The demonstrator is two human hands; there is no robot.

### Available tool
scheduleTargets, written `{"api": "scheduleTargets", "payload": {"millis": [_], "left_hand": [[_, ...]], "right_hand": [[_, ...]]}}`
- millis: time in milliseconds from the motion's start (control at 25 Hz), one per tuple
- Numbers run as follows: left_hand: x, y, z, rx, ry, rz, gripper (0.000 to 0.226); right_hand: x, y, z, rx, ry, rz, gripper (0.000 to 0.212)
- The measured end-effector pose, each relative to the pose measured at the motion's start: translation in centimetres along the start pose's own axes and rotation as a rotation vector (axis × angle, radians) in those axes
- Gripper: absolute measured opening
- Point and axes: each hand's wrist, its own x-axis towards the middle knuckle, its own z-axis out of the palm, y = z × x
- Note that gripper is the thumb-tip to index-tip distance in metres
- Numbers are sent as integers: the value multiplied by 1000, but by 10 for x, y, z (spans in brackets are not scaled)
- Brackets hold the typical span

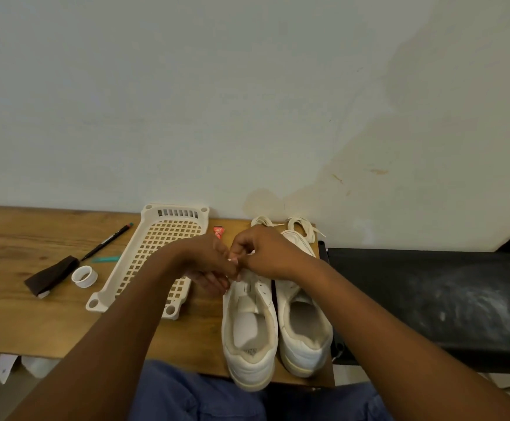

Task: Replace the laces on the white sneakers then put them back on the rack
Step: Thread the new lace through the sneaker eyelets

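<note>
Both hands, left hand (209, 262) and right hand (262, 253), pinch something white, lace unclear, hiding left sneaker (249, 326) toe at 12 o'clock.

Dim even light, soft focus, wide-angle edge bending

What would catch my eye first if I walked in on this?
Two hands, left hand and right hand, meet over the left white sneaker, pinching a lace end. Its twin, the right white sneaker, stands beside it on the wooden table, with a perforated cream tray to the left.
</note>
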Motion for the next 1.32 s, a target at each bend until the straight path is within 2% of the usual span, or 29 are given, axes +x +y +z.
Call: {"api": "scheduleTargets", "payload": {"millis": [280,400,520,600,680,720,920,1320], "left_hand": [[3,-7,-6,-116,-25,26,31],[4,-9,-8,-134,-39,11,32],[4,-8,-8,-132,-47,-3,31],[5,-7,-9,-132,-50,-9,32],[5,-7,-9,-130,-49,-9,32],[5,-7,-9,-132,-46,-10,32],[5,-9,-8,-154,-36,-17,27],[1,-9,-8,-184,-40,2,25]], "right_hand": [[-4,12,5,-181,-30,-25,7],[-2,11,-1,57,33,20,9],[-6,7,-24,262,-13,141,10],[-10,11,-38,95,-72,148,13],[-13,15,-39,-215,-42,134,13],[-14,14,-37,-269,-11,129,12],[-11,5,-11,-278,-41,78,10],[-4,7,18,-384,64,101,6]]}}
